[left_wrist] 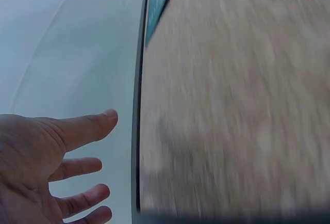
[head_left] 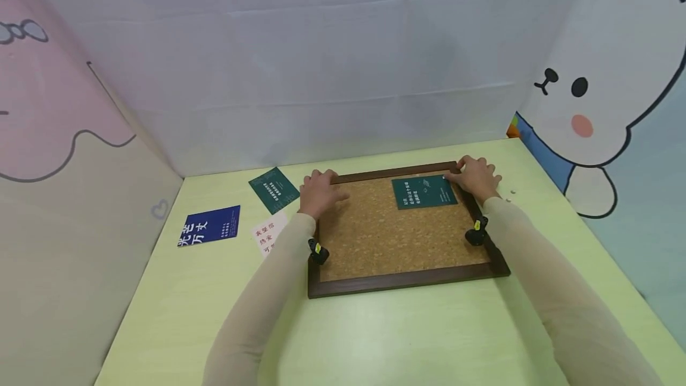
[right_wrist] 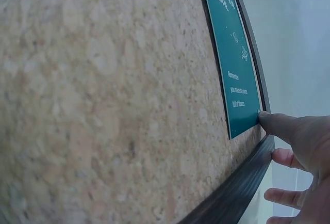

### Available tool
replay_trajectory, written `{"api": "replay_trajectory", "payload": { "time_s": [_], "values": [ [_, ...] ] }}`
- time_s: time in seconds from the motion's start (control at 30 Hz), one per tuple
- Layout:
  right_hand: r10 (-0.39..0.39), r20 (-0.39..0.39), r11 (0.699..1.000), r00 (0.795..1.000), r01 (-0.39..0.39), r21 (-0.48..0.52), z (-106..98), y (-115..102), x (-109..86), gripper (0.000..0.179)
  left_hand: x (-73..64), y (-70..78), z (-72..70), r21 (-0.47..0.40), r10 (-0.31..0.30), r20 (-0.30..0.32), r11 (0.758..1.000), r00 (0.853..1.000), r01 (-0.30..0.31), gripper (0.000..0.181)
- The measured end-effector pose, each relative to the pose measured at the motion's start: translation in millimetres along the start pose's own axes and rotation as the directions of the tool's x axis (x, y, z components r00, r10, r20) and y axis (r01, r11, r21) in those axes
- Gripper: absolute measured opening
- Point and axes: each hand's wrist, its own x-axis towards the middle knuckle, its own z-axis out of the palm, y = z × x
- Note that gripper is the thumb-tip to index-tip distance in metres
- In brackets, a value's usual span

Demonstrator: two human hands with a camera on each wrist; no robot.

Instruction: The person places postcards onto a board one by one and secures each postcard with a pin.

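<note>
A corkboard [head_left: 370, 231] in a dark brown wooden frame lies on the pale table. A green postcard [head_left: 423, 191] with white print rests near its upper right corner. My right hand [head_left: 476, 177] is at that corner, the straight thumb [right_wrist: 281, 126] pressing on a small white spot at the card's corner; the other fingers spread out past the frame. My left hand [head_left: 321, 193] is over the frame's upper left corner, thumb pointing inward over the cork. In the left wrist view, the left fingers [left_wrist: 85, 131] are spread and hold nothing.
Left of the board lie a second green postcard [head_left: 274, 190], a blue postcard [head_left: 211, 226] and a white card with red print [head_left: 268, 232], partly covered by my left sleeve. Small whitish bits [head_left: 511, 191] lie right of the board. A white curtain [head_left: 332, 64] hangs behind the table.
</note>
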Motion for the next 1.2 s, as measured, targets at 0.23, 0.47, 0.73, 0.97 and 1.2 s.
{"api": "replay_trajectory", "payload": {
  "time_s": [0.23, 0.47, 0.73, 0.97, 1.2],
  "values": [
    [-0.006, 0.001, 1.0, 1.0, 0.006, 0.008, 0, 0, -1.7, 0.055, -7.3, -71.5, -36.1, 0.044, -0.125, -0.081, 0.991, 0.989, 0.129, 0.058],
    [-0.006, -0.008, 1.0, 1.0, 0.006, 0.008, 2, 0, -2.4, 0.052, -23.8, -137.1, -66.0, 0.016, -0.268, -0.132, 0.962, 0.954, 0.273, 0.064],
    [-0.01, -0.011, 1.0, 1.0, 0.01, 0.009, 5, -1, -0.4, 0.052, -57.1, -197.8, -95.9, 0.023, -0.4, -0.151, 0.913, 0.904, 0.408, 0.069],
    [-0.012, -0.005, 1.0, 1.0, 0.012, 0.008, 7, 0, -1.6, 0.053, -90.5, -237.5, -116.6, 0.081, -0.497, -0.148, 0.856, 0.855, 0.511, 0.08],
    [-0.017, -0.015, 1.0, 1.0, 0.017, 0.011, 7, 0, -0.8, 0.053, -113.2, -255.6, -132.2, 0.129, -0.555, -0.096, 0.816, 0.826, 0.563, 0.096]
  ]
}}
